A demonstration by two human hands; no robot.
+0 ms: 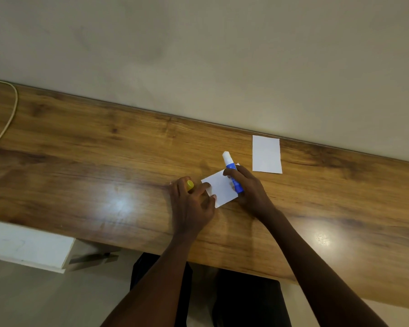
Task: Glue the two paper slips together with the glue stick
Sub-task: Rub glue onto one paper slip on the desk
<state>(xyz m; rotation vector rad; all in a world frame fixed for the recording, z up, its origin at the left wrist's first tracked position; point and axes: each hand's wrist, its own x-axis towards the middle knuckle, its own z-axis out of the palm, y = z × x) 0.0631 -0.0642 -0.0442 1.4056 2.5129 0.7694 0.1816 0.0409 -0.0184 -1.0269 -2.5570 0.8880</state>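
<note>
Glue stick (pixel 233 173) uncapped, tilted over near slip (pixel 222 190); yellow cap (pixel 190 185) beside; second slip (pixel 266 154) apart.

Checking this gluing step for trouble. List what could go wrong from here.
The left hand, also holding the yellow cap, pins the near slip only at its edge; it may slide or crumple under the glue stick.
The right hand holds the stick's bare tip past the slip, so glue may smear the table.

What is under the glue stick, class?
A white paper slip lies on the desk under the glue stick. The right hand covers part of it, so any glue there cannot be seen.
</note>
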